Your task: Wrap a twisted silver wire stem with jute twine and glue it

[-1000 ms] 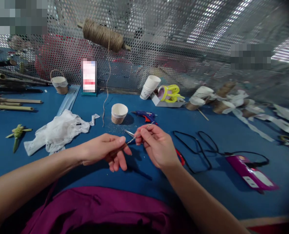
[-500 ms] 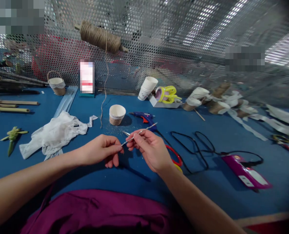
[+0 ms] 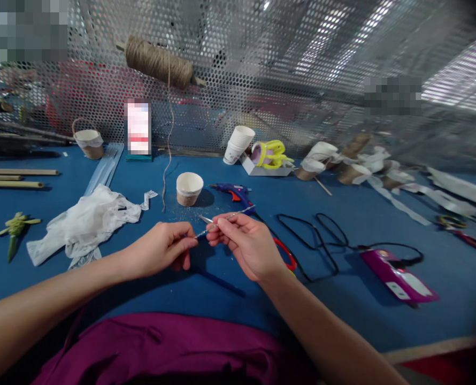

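Two hands — left (image 3: 158, 251) and right (image 3: 249, 243), loosely curled — pinch a thin twisted strand (image 3: 201, 234)

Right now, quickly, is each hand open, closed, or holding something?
Left hand: closed, pinching the thin twisted strand.
Right hand: closed, pinching the same strand farther along.

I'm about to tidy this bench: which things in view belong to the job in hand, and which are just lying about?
Likely in use:
twisted strand, held in left hand and right hand
perhaps wrapped cup, blue glue gun and red-handled scissors, all close by

Seemingly just lying about:
green woven figure
pale sticks
crumpled white material
stack of paper cups
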{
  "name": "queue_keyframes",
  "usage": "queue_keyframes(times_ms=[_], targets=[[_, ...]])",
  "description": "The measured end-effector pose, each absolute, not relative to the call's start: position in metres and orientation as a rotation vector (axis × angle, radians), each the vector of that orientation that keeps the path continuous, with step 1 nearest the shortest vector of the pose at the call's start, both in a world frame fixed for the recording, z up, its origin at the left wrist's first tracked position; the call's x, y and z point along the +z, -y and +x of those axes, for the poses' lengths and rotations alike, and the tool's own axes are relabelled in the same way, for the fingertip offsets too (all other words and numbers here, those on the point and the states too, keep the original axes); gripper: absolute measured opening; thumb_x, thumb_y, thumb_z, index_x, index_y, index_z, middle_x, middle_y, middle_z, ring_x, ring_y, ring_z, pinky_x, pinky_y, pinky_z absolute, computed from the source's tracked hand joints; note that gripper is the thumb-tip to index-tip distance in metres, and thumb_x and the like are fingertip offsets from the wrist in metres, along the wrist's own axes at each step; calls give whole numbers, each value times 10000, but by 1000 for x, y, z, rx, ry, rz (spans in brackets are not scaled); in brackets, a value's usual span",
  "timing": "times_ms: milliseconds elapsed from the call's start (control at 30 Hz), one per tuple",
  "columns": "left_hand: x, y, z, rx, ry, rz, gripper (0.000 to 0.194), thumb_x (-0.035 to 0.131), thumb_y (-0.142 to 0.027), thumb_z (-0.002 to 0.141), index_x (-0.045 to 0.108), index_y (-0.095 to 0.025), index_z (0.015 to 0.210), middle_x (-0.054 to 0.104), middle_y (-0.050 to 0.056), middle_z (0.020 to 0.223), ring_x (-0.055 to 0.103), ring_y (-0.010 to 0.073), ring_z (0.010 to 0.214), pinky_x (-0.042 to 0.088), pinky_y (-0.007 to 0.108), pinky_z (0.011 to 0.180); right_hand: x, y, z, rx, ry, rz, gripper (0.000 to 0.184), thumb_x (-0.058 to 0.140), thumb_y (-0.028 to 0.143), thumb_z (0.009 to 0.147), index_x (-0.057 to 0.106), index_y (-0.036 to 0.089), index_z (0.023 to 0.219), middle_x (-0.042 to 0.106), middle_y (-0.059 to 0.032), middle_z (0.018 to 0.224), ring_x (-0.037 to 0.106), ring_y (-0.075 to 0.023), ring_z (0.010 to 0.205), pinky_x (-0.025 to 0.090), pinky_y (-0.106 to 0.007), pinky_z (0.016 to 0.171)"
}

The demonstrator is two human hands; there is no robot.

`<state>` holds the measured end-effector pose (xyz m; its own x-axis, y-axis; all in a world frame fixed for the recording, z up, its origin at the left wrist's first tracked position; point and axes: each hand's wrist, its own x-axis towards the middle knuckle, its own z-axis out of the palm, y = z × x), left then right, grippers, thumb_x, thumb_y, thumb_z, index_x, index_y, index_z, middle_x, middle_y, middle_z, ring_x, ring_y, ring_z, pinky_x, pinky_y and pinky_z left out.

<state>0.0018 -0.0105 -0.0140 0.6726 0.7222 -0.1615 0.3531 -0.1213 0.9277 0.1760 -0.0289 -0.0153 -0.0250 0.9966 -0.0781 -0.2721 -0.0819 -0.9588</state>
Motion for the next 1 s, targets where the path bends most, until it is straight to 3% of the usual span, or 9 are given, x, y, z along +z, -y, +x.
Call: queue_keyframes(times_ms=[200, 300, 400, 500, 600, 767, 900, 1000], targets=[[-16, 0, -5, 415, -1007, 2103, 333, 396, -408, 857, 515, -147, 687, 599, 19, 586, 534, 127, 553, 422, 246, 554, -11, 18, 191, 1140, 921, -1025, 168, 693, 297, 672, 591, 164, 665, 621, 22, 617, 564, -79, 550, 456, -212, 537], [-26, 2, -2, 515, -896, 2609, 396, 526, -501, 764, 597, -134, 894, 624, 117, 906, 546, 244, 866, 432, 375, 749, -11, 10, 200, 1105, 812, -1011, 176, 658, 298, 685, 537, 177, 645, 608, 25, 617, 556, -88, 558, 441, -215, 531], [-40, 10, 6, 420, -799, 2848, 608, 611, -548, 665, 545, -134, 1105, 463, 214, 1243, 453, 354, 1074, 383, 495, 849, -12, 8, 202, 1148, 827, -1065, 132, 602, 287, 705, 525, 183, 682, 613, 7, 626, 568, -113, 586, 440, -243, 562], [-48, 14, 12, 262, -839, 2862, 399, 619, -416, 724, 590, -174, 1039, 527, 170, 1169, 516, 305, 993, 424, 447, 804, -10, 10, 206, 1138, 957, -1151, 72, 539, 257, 725, 539, 185, 722, 511, 45, 523, 508, -99, 513, 400, -230, 520], [-45, 14, 9, 195, -811, 2867, 333, 616, -399, 731, 614, -185, 986, 561, 158, 1090, 537, 296, 953, 434, 450, 788, -6, 12, 214, 1033, 1244, -1389, 107, 508, 267, 752, 576, 184, 758, 386, 76, 472, 332, -69, 388, 252, -207, 397], [-29, 8, -3, 220, -713, 2871, 306, 632, -374, 719, 629, -155, 934, 562, 176, 1072, 539, 307, 963, 449, 441, 794, -6, 8, 226, 757, 1819, -1710, 209, 520, 343, 776, 640, 171, 776, 625, -21, 710, 528, -144, 593, 381, -250, 536], [-19, 6, -9, 238, -615, 2886, 306, 633, -371, 718, 631, -159, 939, 558, 170, 1102, 535, 300, 989, 447, 427, 818, -12, 7, 229, 806, 2131, -1680, 215, 533, 321, 786, 679, 176, 849, 656, -51, 839, 584, -190, 782, 420, -284, 708], [-13, 6, -12, 226, -572, 2901, 309, 636, -376, 713, 633, -166, 939, 563, 160, 1102, 539, 293, 981, 444, 426, 825, -17, 8, 228, 788, 2275, -1627, 178, 599, 277, 749, 685, 188, 878, 622, -55, 878, 574, -181, 796, 419, -270, 712]])
